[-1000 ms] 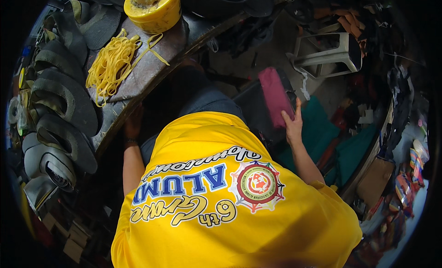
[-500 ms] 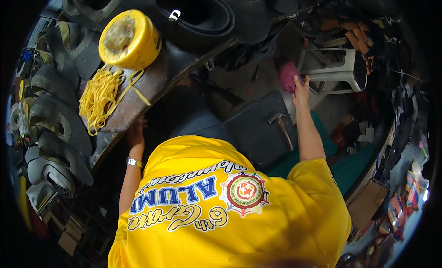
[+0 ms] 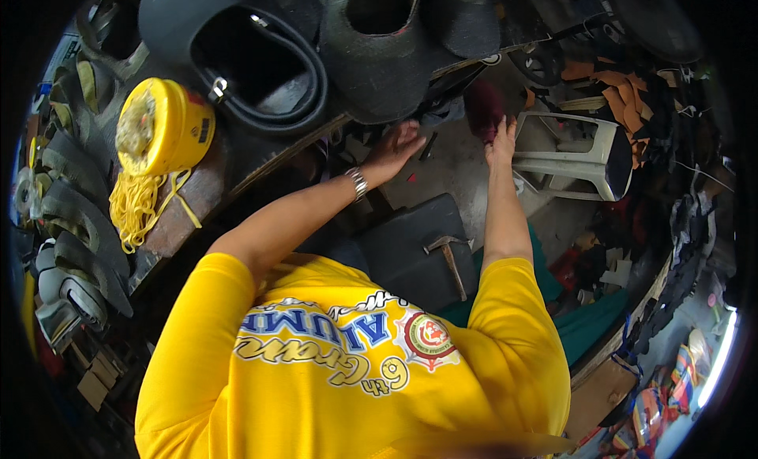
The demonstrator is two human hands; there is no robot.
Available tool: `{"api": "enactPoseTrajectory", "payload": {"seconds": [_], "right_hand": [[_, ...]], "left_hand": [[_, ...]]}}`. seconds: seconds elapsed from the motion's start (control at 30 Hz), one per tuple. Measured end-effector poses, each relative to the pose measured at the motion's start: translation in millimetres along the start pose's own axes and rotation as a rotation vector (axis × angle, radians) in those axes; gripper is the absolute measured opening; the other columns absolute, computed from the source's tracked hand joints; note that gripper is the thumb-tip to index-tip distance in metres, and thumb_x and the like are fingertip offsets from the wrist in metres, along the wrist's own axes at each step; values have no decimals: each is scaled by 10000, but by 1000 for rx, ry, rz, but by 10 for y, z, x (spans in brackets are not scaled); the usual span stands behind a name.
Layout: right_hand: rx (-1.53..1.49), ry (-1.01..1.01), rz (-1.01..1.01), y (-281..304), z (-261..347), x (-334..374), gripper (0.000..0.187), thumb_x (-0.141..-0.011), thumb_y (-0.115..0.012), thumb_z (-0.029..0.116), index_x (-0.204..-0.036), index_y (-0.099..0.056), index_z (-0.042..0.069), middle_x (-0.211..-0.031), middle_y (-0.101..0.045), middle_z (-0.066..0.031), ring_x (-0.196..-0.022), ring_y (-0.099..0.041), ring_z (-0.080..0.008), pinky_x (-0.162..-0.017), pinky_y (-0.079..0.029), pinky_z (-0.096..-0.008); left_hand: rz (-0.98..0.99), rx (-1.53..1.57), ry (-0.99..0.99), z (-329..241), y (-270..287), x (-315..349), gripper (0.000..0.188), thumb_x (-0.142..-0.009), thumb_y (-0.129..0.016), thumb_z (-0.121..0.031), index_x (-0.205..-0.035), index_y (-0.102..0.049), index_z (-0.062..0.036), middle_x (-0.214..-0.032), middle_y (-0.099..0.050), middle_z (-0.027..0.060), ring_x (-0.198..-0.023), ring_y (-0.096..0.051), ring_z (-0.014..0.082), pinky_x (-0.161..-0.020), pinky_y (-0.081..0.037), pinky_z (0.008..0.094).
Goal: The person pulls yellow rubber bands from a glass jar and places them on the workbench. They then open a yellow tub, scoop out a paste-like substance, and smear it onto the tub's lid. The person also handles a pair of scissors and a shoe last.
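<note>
My right hand (image 3: 501, 138) is stretched far forward, its fingers closed against the lower end of a dark red, rounded, soft-looking object (image 3: 483, 108). That object's exact kind does not show. With a metal watch (image 3: 357, 184) on its wrist, my left hand (image 3: 397, 149) hangs in the air beyond the bench edge, fingers stretched out and nothing in them. Below and between my arms a hammer (image 3: 452, 271) lies on a dark padded surface (image 3: 407, 246).
A pale plastic stool (image 3: 568, 157) lies tipped over beside my right hand. On the bench (image 3: 207, 177) at left stand a yellow tub (image 3: 178, 127), yellow strips (image 3: 134, 210) and black rubber pieces (image 3: 371, 72). Brown scraps (image 3: 624, 96) are piled at far right.
My left hand has risen from beside the bench and reached forward and right. My right hand, still at the dark red object, has shifted slightly left and forward with it. The view has shifted.
</note>
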State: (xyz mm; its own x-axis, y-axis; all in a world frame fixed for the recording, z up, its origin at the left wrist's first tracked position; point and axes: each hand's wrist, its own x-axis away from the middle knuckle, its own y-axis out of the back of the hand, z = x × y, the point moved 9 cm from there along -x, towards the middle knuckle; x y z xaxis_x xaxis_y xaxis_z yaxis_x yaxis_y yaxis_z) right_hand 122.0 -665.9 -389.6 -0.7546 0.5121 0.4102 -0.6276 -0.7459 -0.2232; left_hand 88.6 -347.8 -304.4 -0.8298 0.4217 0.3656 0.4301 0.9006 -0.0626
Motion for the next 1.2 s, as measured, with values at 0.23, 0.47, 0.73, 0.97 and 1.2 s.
{"api": "enactPoseTrajectory", "payload": {"seconds": [0.23, 0.47, 0.73, 0.97, 1.2], "right_hand": [[209, 62, 278, -172, 29, 103, 643, -1023, -583, 137, -1577, -256, 123, -1409, -495, -119, -1230, -542, -205, -1030, -461, -319], [462, 58, 348, -107, -10, 100, 810, -983, -652, 212, -1605, -152, 78, -1481, -471, -159, -1259, -541, -219, -1044, -442, -313], [553, -235, 484, -224, -92, 31, 864, -932, -703, 281, -1586, -204, 17, -1621, -279, -197, -1476, -318, -260, -1170, -282, -345], [851, -19, 640, -363, 141, 67, 883, -905, -714, 339, -1579, -244, 18, -1600, -323, -201, -1457, -351, -282, -1174, -264, -329], [633, -276, 572, -268, -192, 166, 905, -927, -714, 361, -1588, -199, 20, -1533, -406, -238, -1398, -427, -267, -1137, -333, -338]], "left_hand": [[-258, 300, 96, 2, -25, -869, 870, -908, -687, -405, -1534, -264, 26, -1543, -391, 193, -1436, -375, 287, -1158, -304, 386], [-255, 410, -66, 63, -43, -1091, 786, -856, -679, -219, -1502, -279, -17, -1536, -392, 189, -1429, -388, 267, -1153, -324, 393], [-324, 72, -74, 275, 14, -1182, 777, -810, -700, -165, -1469, -312, -25, -1240, -604, 156, -1193, -581, 284, -1046, -445, 382], [-157, 36, -13, 157, -9, -1382, 695, -777, -686, -145, -1391, -387, -14, -1417, -461, 130, -1278, -485, 311, -1103, -344, 411], [-237, -201, -104, 266, -24, -1623, 826, -696, -743, -180, -1400, -345, -15, -1423, -435, 192, -1336, -412, 346, -1113, -325, 410]]}}
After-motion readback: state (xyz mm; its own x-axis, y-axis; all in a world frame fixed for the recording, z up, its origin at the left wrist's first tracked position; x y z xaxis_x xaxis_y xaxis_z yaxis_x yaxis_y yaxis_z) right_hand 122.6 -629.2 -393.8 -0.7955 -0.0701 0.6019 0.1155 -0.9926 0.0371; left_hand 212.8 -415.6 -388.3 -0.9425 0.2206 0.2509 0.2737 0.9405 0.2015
